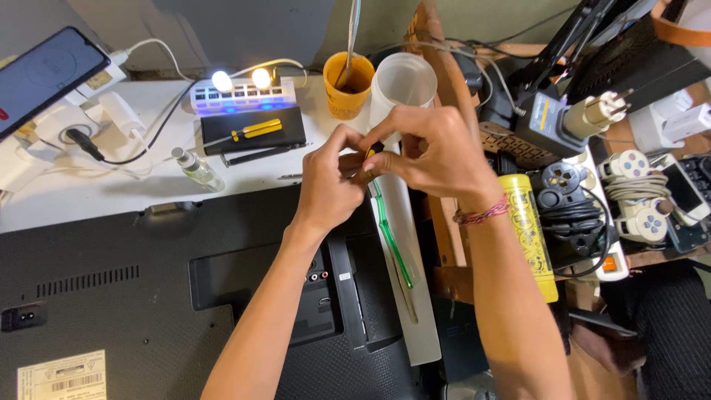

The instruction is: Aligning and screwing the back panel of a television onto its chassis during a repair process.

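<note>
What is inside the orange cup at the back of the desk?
A metal tool handle stands in the orange cup, leaning out over its rim. Its lower end and anything else inside are hidden by the cup wall.

both hands, left hand [326, 185] and right hand [429, 152], meet, fingertips pinched together.

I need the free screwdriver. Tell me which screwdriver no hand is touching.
The yellow-handled screwdriver, lying on the black box beside the lit hub. The green-handled screwdriver is pinched between left hand and right hand.

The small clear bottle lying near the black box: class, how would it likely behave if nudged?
The small clear bottle lies on its side on the white tabletop, so it would probably roll. It looks thin and plastic, likely light. Its smooth wall may be slippery.
</note>
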